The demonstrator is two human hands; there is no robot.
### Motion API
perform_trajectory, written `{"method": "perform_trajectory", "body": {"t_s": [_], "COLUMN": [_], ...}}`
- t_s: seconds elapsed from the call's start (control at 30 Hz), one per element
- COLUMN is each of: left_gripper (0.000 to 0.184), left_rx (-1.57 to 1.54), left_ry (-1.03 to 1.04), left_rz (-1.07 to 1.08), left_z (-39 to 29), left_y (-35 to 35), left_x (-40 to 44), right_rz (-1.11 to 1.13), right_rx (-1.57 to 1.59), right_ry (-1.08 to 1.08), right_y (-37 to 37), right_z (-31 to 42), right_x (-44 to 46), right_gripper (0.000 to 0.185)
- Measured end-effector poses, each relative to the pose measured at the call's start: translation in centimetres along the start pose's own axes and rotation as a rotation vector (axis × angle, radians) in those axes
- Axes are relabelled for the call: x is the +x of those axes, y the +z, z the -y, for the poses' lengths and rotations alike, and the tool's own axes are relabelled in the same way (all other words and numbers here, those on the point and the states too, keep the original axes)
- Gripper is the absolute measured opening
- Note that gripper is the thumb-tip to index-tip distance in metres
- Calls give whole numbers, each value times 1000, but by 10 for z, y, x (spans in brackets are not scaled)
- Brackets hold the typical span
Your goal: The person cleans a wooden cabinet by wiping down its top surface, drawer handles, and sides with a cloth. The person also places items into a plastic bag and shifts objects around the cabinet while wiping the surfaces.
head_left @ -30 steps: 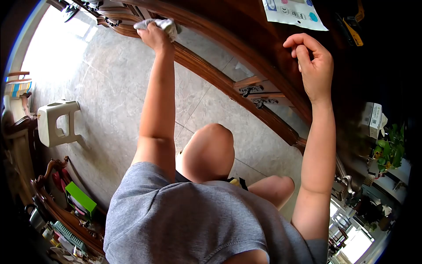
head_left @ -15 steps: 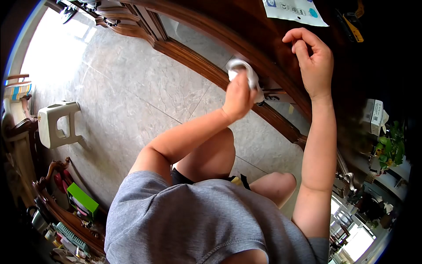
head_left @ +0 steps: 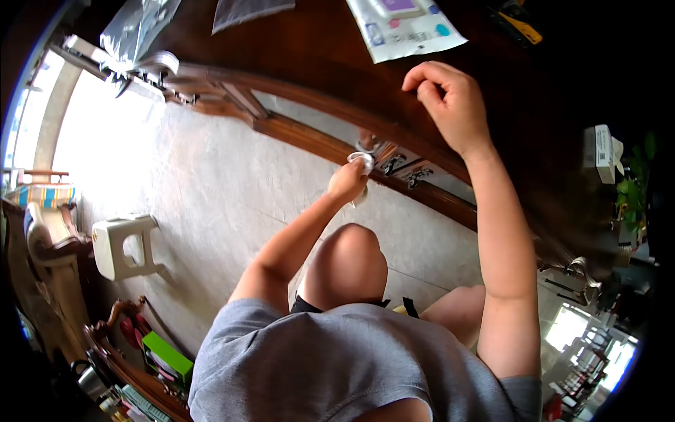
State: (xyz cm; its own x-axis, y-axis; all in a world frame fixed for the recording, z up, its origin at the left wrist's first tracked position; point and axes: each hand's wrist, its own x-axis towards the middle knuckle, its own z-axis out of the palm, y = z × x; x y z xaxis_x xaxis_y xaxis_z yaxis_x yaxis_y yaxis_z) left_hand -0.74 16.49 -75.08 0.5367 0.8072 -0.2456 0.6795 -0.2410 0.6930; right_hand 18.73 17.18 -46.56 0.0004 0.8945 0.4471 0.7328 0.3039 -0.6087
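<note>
My left hand [head_left: 349, 181] is closed round a white wipe [head_left: 361, 162], held against the lower front of a dark wooden cabinet [head_left: 309, 145]. Part of the wipe hangs below my fingers. Beside it are ornate dark metal handles [head_left: 394, 164] on the cabinet front. My right hand [head_left: 455, 105] rests at the cabinet's top edge, its fingers loosely curled with nothing visible in them. Just beyond those fingers lies a white wet-wipes packet [head_left: 404, 35] with a purple-marked lid.
On the cabinet top are a yellow-and-black utility knife [head_left: 520, 27], clear plastic bags [head_left: 140, 32] and a tissue box [head_left: 600, 155]. A white plastic stool [head_left: 125, 246] stands on the grey tiled floor at left. A carved wooden chair [head_left: 105, 344] is at lower left.
My view has shifted, showing more of the cabinet top. My left hand has moved along the cabinet front with the wipe. My right hand keeps its curled pose at the edge.
</note>
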Motion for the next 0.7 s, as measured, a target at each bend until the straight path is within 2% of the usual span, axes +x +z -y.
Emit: {"method": "perform_trajectory", "body": {"t_s": [0.03,0.1,0.17,0.23,0.3,0.37,0.43,0.5,0.57,0.63,0.7], "left_gripper": [28,38,44,40,42,44,45,46,45,39,46], "left_rx": [-41,-478,-673,-880,-739,-785,-825,-818,-854,-859,-597], "left_ry": [-78,-93,-121,82,168,249,364,528,518,474,494], "left_rz": [-56,-304,-393,-501,-439,-413,-413,-276,-137,-44,-158], "left_z": [-1,1,-20,-51,-88,-137,-186,-233,-267,-291,-289], "left_y": [-8,-25,-64,-95,-141,-169,-184,-201,-210,-213,-207], "left_x": [-2,-22,-54,-86,-118,-136,-138,-131,-112,-84,-50], "right_rz": [-1,-65,-196,-335,-460,-530,-700,-739,-894,-1033,-1072], "right_rx": [38,127,114,150,243,325,507,600,773,706,464], "right_ry": [19,39,-2,24,83,103,123,127,96,111,25], "right_y": [-3,-2,-3,-6,-11,-16,-26,-39,-56,-79,-101], "right_z": [0,-1,-1,-1,1,1,2,0,-3,-8,-9], "right_x": [0,-1,-3,-4,-5,-7,-9,-16,-25,-50,-75], "right_gripper": [11,12,11,11,12,14,17,20,22,19,18]}}
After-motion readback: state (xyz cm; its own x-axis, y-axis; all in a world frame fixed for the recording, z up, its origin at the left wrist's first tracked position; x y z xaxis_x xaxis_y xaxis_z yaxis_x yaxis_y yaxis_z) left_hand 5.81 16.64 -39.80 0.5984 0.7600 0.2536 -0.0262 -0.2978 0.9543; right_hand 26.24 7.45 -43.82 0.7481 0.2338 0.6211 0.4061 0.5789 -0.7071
